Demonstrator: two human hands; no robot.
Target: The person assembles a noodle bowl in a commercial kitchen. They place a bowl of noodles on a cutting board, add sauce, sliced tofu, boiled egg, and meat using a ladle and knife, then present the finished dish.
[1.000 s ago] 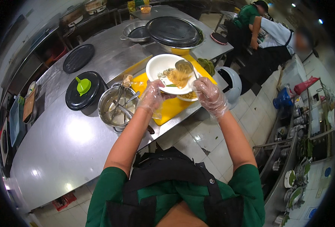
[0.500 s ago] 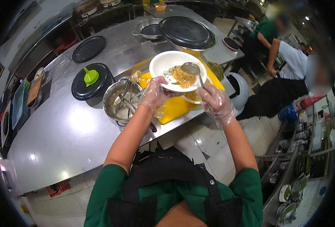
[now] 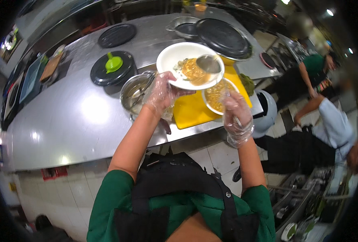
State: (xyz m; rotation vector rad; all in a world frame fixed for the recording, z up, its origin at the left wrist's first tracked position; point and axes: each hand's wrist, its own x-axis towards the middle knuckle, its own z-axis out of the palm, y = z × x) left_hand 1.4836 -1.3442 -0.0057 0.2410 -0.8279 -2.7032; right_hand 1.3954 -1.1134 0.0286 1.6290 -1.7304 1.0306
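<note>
My gloved left hand (image 3: 161, 93) grips the near-left rim of a white bowl (image 3: 166, 58), holding it up over the table. In the bowl lie orange-yellow saucy food (image 3: 195, 71) and some pale, greenish bits. My right hand (image 3: 238, 115), also in a clear plastic glove, is closed round the handle of a steel ladle (image 3: 208, 63). The ladle's head is over the food at the bowl's right side. Below, a second white bowl (image 3: 217, 109) holding yellow food stands on a yellow cutting board (image 3: 189, 117), partly hidden by the raised bowl and my right hand.
Left of the board is a steel pot (image 3: 126, 94) with utensils in it. A black-lidded pot (image 3: 100, 76) bears a green funnel (image 3: 113, 63). Farther back are a large black lid (image 3: 223, 38) and a steel colander (image 3: 179, 25). Two people stand at the right, near a grey bin (image 3: 267, 117).
The ladle's head has shifted right within the bowl, and my right hand is lower and farther right. The raised bowl uncovers more of the second bowl. My view has turned.
</note>
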